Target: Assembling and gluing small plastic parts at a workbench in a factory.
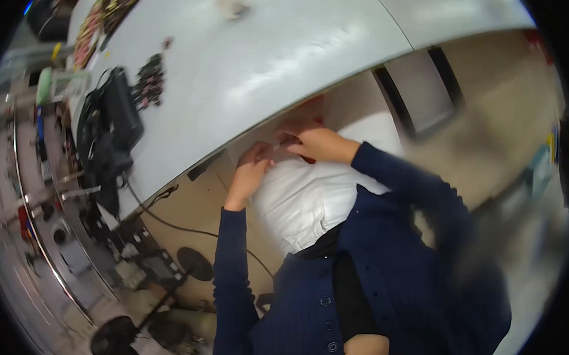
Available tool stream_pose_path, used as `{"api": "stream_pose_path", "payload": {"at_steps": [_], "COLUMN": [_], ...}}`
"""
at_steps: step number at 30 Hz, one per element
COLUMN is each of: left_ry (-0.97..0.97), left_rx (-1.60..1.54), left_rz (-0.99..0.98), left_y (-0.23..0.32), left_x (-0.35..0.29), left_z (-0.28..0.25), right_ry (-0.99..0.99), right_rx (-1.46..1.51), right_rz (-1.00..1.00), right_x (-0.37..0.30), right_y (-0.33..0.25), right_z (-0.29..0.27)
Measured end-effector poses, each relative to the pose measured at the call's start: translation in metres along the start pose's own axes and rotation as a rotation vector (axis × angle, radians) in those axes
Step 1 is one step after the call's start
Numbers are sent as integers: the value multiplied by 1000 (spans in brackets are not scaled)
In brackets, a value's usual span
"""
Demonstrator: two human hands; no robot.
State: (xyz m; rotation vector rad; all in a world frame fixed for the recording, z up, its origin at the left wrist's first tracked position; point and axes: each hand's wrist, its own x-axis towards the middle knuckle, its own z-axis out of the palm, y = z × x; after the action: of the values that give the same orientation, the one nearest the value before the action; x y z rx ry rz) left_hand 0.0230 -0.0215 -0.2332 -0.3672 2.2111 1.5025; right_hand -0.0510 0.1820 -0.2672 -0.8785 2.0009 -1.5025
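Over my lap, just below the table's near edge, my two hands are close together. My left hand [253, 169] has its fingers bent inward toward the other hand, with the fingertips near one another. Curled with thumb and fingers drawn together is my right hand [318, 142]. What either hand holds, if anything, is too small and blurred to make out. Small patches of red show beside and below the right hand. White trousers [311, 198] lie beneath both hands.
A grey-white table [229, 72] spans the top. On its left are a black device with cables [113, 112] and a cluster of small dark and pinkish pieces [151, 80]. A cable hangs down at the left. Metal racks [42, 232] stand further left; a black-framed panel [420, 89] is at right.
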Motion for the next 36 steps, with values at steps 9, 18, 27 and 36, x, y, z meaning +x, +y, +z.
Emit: {"api": "stream_pose_path", "payload": {"at_steps": [9, 18, 27, 36], "left_ry": [-68, 409, 692, 622], "left_rx": [100, 740, 1252, 892], "left_rz": [-16, 584, 690, 642], "left_y": [-11, 35, 48, 40], "left_x": [94, 188, 225, 230], "left_z": [-10, 27, 91, 65], "right_ry": [270, 677, 790, 809], "right_rx": [-415, -335, -186, -185], "right_rz": [22, 294, 271, 249], "right_x": [4, 8, 14, 24], "right_y": [67, 102, 104, 107], "right_z": [-33, -78, -83, -80]}}
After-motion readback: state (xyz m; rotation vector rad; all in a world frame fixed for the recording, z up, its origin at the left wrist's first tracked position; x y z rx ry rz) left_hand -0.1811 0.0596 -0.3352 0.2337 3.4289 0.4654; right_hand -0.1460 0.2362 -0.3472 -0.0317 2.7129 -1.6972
